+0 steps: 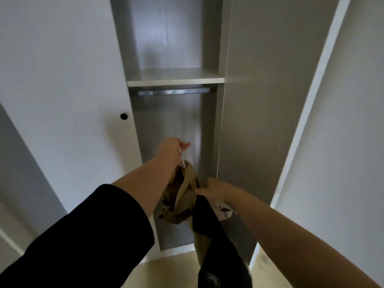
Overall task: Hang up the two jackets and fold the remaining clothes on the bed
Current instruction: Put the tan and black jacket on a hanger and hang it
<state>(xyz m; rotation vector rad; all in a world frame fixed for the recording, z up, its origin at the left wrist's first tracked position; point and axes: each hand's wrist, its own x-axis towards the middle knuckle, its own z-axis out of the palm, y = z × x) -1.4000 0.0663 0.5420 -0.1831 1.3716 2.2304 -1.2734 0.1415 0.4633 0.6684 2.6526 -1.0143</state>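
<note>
The left hand (173, 145) is raised inside the open wardrobe (172, 125), its fingers curled round the thin white hook of a hanger (181, 157); the rest of the hanger is hidden in cloth. A tan jacket (182, 194) hangs bunched directly below that hand, sagging beside the left forearm, in front of the wardrobe's lower compartment. The right hand (209, 188) is lower and to the right, pinching a fold of the tan jacket at its upper edge. A dark jacket (216, 235) drapes down from under the right hand and wrist, partly in front of the tan one, its lower end reaching the bottom edge of the view above the floor (166, 273). The rail (173, 92) runs just under the shelf (175, 79), well above both hands. The wardrobe door (259, 100) stands open to the right.
</note>
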